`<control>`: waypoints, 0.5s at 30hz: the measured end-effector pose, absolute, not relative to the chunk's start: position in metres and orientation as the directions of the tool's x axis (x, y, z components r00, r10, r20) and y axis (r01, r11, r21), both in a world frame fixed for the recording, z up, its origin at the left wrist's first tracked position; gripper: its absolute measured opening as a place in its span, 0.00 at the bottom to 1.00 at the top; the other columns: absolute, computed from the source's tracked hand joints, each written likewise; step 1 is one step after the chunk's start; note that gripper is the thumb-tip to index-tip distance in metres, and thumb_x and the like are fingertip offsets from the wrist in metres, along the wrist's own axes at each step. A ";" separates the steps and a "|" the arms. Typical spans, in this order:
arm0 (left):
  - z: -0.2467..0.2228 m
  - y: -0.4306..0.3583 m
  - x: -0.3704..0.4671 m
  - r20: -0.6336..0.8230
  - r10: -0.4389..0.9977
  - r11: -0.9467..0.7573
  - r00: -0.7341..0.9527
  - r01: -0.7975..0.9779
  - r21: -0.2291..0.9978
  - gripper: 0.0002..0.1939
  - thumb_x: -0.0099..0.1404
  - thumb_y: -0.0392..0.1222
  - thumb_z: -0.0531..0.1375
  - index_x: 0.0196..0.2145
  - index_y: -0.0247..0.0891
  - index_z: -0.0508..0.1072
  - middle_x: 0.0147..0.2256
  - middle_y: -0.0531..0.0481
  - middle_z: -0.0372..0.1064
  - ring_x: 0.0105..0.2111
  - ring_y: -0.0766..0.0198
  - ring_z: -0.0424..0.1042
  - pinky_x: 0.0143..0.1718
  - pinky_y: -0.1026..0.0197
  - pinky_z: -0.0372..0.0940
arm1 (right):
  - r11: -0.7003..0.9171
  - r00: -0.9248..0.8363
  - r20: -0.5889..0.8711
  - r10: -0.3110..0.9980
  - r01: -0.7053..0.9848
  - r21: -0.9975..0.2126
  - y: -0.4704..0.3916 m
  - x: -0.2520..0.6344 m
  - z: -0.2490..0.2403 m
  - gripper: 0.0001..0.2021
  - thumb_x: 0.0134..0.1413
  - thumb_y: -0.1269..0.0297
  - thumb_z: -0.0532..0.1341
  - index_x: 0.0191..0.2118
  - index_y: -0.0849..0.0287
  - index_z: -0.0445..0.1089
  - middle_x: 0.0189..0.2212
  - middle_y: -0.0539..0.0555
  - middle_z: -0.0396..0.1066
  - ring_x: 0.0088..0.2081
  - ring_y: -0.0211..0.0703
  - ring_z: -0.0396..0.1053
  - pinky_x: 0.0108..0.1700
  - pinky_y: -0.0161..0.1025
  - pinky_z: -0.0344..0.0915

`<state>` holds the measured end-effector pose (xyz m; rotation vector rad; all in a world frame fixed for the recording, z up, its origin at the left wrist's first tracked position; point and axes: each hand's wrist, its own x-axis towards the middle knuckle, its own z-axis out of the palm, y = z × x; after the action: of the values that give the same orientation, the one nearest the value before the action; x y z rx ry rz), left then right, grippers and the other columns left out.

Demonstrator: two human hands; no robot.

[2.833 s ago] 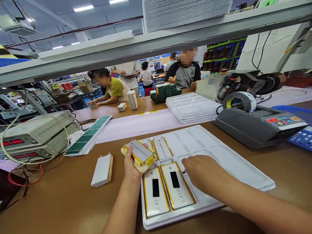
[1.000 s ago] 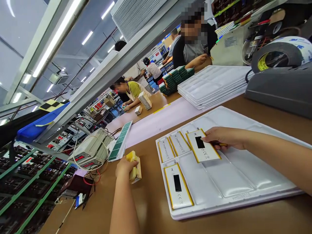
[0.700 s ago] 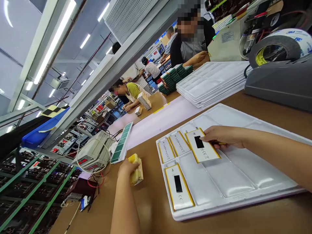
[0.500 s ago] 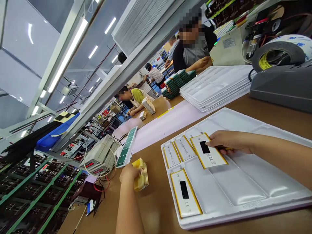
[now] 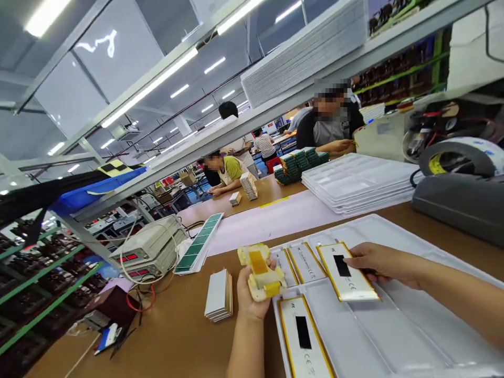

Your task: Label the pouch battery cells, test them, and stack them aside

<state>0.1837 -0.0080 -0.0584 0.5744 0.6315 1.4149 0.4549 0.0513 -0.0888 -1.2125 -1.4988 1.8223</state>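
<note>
My left hand (image 5: 250, 300) is closed around a cream-coloured plastic block (image 5: 259, 262) with amber film in its middle and yellow tape along its edge. It is held up near the left edge of a white plastic tray (image 5: 378, 336). My right hand (image 5: 378, 262) pinches a flat white battery (image 5: 337, 269) with yellow edges and a black patch, above the tray. Another battery (image 5: 302, 336) with a black patch lies in the near compartment. Two batteries without visible patches, one of them this battery (image 5: 306, 262), lie behind it. A stack of batteries (image 5: 218, 296) stands left of my left hand.
Stacked white trays (image 5: 354, 181) stand behind, beside a grey tape dispenser (image 5: 460, 202). Left are instrument boxes (image 5: 151, 247) with red displays and loose cables, and a sheet with green panels (image 5: 200, 244). A metal shelf beam (image 5: 228, 134) crosses above. Co-workers sit across the bench.
My left hand has lifted the cream block off the battery stack and moved it right, towards the tray. My right hand still holds the battery over the tray. The view has tilted.
</note>
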 end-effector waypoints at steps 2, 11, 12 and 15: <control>-0.063 -0.009 0.183 -0.046 0.995 0.095 0.086 -0.758 0.645 0.22 0.57 0.52 0.52 0.43 0.34 0.68 0.38 0.39 0.69 0.41 0.53 0.67 0.41 0.49 0.61 | -0.210 -0.480 -0.263 0.837 0.161 -0.964 0.046 0.449 -0.082 0.11 0.47 0.58 0.58 0.23 0.59 0.61 0.16 0.50 0.57 0.17 0.31 0.50 0.19 0.34 0.42; -0.066 -0.013 0.188 0.021 0.964 0.208 0.265 -0.800 0.564 0.33 0.56 0.62 0.48 0.49 0.33 0.64 0.42 0.39 0.69 0.45 0.47 0.65 0.44 0.44 0.57 | 0.152 -0.531 -0.043 0.846 0.319 -0.935 0.045 0.349 -0.012 0.07 0.48 0.63 0.55 0.25 0.62 0.61 0.15 0.45 0.55 0.17 0.30 0.52 0.20 0.30 0.49; -0.066 -0.013 0.188 0.027 0.963 0.206 0.270 -0.791 0.576 0.31 0.56 0.61 0.48 0.48 0.35 0.64 0.41 0.40 0.69 0.45 0.46 0.65 0.44 0.43 0.57 | 0.177 -0.531 -0.053 0.846 0.373 -0.911 0.047 0.336 -0.008 0.06 0.49 0.66 0.54 0.25 0.62 0.61 0.15 0.45 0.56 0.18 0.30 0.52 0.20 0.30 0.50; -0.068 -0.012 0.187 0.023 0.981 0.143 0.194 -0.795 0.590 0.29 0.57 0.60 0.49 0.47 0.37 0.65 0.40 0.41 0.70 0.44 0.46 0.66 0.44 0.42 0.57 | 0.254 -0.565 -0.071 0.822 0.475 -0.843 0.051 0.311 -0.006 0.07 0.48 0.68 0.56 0.23 0.62 0.61 0.17 0.47 0.60 0.19 0.31 0.56 0.23 0.30 0.53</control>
<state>0.1873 -0.0118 -0.0682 0.5428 0.4144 1.3343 0.3108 0.0515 -0.0058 -1.1844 -2.1475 1.2346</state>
